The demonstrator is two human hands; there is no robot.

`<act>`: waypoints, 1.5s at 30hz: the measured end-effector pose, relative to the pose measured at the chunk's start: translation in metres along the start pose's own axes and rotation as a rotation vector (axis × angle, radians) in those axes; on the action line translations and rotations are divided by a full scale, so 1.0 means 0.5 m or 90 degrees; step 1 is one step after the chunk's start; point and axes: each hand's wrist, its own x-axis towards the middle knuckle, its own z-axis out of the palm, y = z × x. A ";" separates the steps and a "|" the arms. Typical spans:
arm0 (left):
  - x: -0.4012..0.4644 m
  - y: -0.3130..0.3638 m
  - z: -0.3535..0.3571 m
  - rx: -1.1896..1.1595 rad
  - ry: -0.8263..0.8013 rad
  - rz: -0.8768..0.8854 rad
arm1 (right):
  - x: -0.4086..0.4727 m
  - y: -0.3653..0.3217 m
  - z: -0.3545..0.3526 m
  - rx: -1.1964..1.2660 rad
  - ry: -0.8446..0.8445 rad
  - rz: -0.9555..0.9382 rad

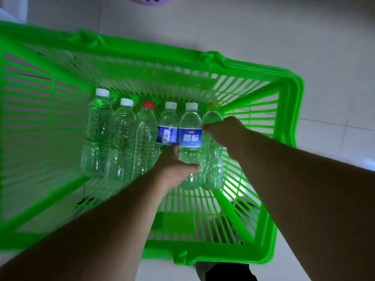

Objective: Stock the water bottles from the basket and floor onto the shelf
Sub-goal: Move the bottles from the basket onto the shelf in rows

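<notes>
Blue label [190, 137] with white Chinese characters, barcode on neighbouring label [166, 135]

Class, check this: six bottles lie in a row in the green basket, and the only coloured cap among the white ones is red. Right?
Not quite. The head view shows two coloured caps: the red cap and a yellow-green cap on the rightmost bottle, which the right hand grips. Six bottles in the green basket is correct.

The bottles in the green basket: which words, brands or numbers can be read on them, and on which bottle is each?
"蓝标": large white characters on the blue label of the white-capped bottle that the left hand grips.
Small orange logo above these characters: too small to read.
Barcode and fine print on the neighbouring blue-labelled bottle: too blurred to read.
Other bottles: no label visible.
</notes>
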 end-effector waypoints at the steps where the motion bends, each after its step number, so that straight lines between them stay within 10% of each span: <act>1: -0.002 -0.003 0.001 -0.011 0.006 0.001 | -0.005 0.000 -0.004 0.019 -0.004 -0.001; 15: -0.247 -0.007 -0.123 -0.211 0.027 0.030 | -0.251 -0.060 -0.025 0.040 -0.090 -0.183; 45: -1.587 0.290 -0.380 -0.105 0.140 0.515 | -1.725 -0.273 -0.408 0.124 0.218 -0.626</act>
